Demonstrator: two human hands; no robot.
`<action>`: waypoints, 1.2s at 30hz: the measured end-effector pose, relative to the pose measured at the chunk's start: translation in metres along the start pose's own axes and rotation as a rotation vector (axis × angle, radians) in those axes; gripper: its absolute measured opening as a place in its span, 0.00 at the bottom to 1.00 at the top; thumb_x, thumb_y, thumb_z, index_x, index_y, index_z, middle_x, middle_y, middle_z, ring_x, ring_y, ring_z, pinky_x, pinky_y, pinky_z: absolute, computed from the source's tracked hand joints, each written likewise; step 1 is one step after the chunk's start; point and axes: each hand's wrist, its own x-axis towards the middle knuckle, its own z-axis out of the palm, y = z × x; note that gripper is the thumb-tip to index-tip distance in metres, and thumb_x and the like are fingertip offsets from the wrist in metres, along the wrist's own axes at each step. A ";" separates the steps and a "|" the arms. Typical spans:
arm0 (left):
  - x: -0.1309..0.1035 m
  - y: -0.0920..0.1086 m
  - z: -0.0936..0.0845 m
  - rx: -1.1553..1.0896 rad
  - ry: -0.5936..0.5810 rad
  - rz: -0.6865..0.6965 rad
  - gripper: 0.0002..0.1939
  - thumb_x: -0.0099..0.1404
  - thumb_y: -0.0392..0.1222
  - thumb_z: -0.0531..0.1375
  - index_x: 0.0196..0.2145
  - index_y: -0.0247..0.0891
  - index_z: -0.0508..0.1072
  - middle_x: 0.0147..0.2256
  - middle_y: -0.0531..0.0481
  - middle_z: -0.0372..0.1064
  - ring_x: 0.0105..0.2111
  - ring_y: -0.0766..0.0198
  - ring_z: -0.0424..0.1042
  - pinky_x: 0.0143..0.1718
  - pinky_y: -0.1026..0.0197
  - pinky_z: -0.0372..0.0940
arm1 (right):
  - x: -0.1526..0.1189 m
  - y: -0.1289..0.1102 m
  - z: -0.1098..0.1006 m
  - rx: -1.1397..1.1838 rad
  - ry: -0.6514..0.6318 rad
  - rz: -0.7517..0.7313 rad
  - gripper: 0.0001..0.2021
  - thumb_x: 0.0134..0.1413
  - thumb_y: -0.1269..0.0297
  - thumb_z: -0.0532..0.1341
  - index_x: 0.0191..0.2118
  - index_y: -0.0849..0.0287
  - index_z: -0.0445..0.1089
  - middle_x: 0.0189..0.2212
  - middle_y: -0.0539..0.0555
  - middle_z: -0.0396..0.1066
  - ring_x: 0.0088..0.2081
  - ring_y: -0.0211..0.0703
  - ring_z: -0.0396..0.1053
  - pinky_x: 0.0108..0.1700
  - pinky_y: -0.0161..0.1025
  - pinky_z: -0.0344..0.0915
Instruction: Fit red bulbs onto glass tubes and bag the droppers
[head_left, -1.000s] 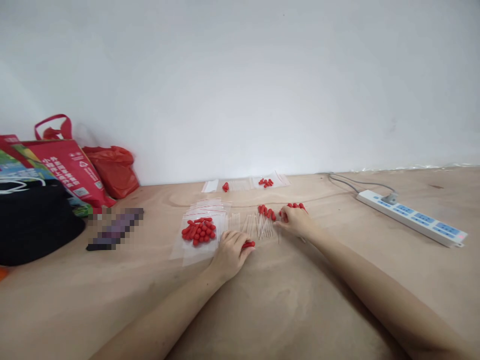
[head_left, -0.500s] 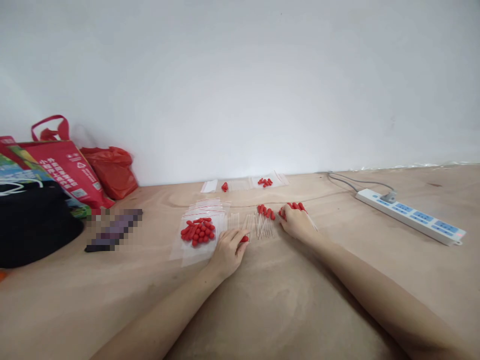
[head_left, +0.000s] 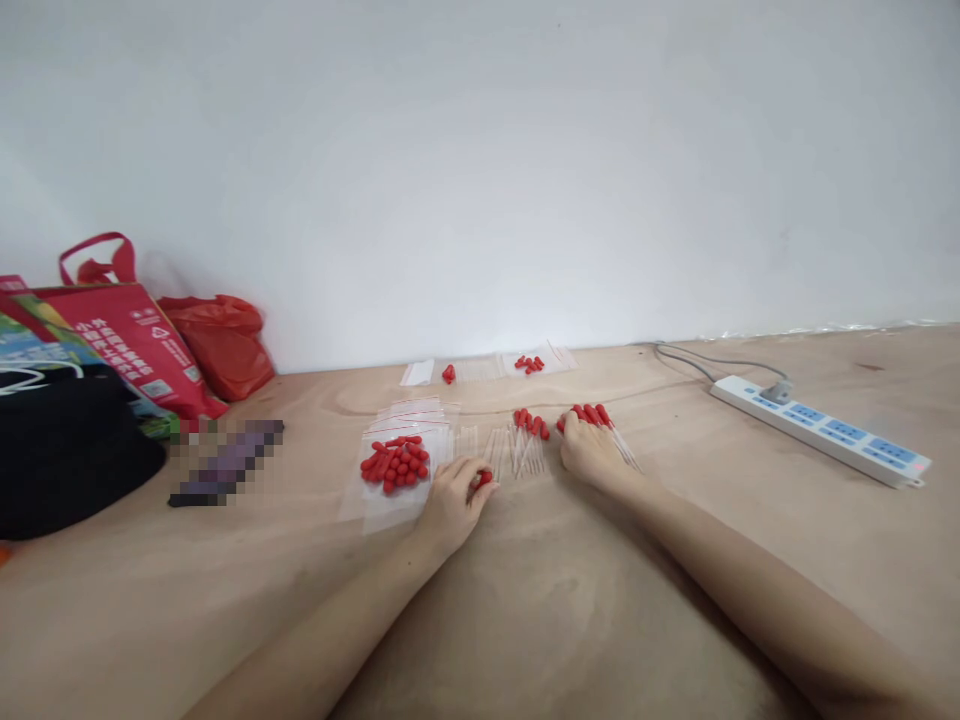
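Observation:
My left hand point(head_left: 454, 500) is closed, with a small red rubber bulb point(head_left: 484, 480) between thumb and fingers. Just beyond it lie thin glass tubes point(head_left: 495, 445). Several droppers with red bulbs point(head_left: 534, 425) rest in a row between the hands. My right hand point(head_left: 589, 450) lies over another row of droppers point(head_left: 598, 412), fingers curled round one whose bulb shows partly at the fingertips; the hand hides its tube. Left of my left hand, a pile of loose red bulbs point(head_left: 396, 463) sits on clear zip bags point(head_left: 382, 510).
Along the wall are more zip bags point(head_left: 559, 357) with red bulbs and tubes. A power strip point(head_left: 821, 430) with a plugged-in cable lies at right. On the left stand a red carrier bag point(head_left: 127, 340), a red plastic bag point(head_left: 225, 345), a black hat point(head_left: 75, 450) and a blurred phone-like object point(head_left: 229, 463).
My left fingers have shifted slightly, and the red bulb shows more between thumb and fingertips. My right hand has drawn back a little, uncovering more of the right-hand droppers.

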 end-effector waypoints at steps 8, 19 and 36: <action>-0.001 -0.003 -0.007 -0.217 0.182 -0.119 0.03 0.56 0.39 0.57 0.29 0.37 0.65 0.25 0.54 0.66 0.27 0.66 0.68 0.31 0.64 0.63 | -0.008 -0.009 0.006 0.167 0.303 -0.275 0.13 0.57 0.68 0.47 0.43 0.61 0.65 0.37 0.60 0.64 0.40 0.47 0.61 0.40 0.40 0.52; -0.010 -0.011 -0.012 -0.389 0.124 -0.177 0.10 0.50 0.41 0.63 0.26 0.35 0.66 0.26 0.53 0.65 0.27 0.66 0.69 0.31 0.62 0.68 | -0.037 -0.031 0.026 0.283 0.479 -0.756 0.10 0.58 0.68 0.49 0.36 0.59 0.68 0.30 0.53 0.66 0.35 0.38 0.61 0.46 0.44 0.47; -0.009 -0.004 -0.014 -0.263 0.071 0.016 0.07 0.59 0.41 0.57 0.33 0.39 0.73 0.30 0.49 0.72 0.29 0.64 0.71 0.30 0.63 0.68 | -0.038 -0.032 0.028 0.355 0.418 -0.798 0.11 0.58 0.67 0.50 0.41 0.55 0.68 0.29 0.51 0.67 0.33 0.35 0.64 0.46 0.42 0.46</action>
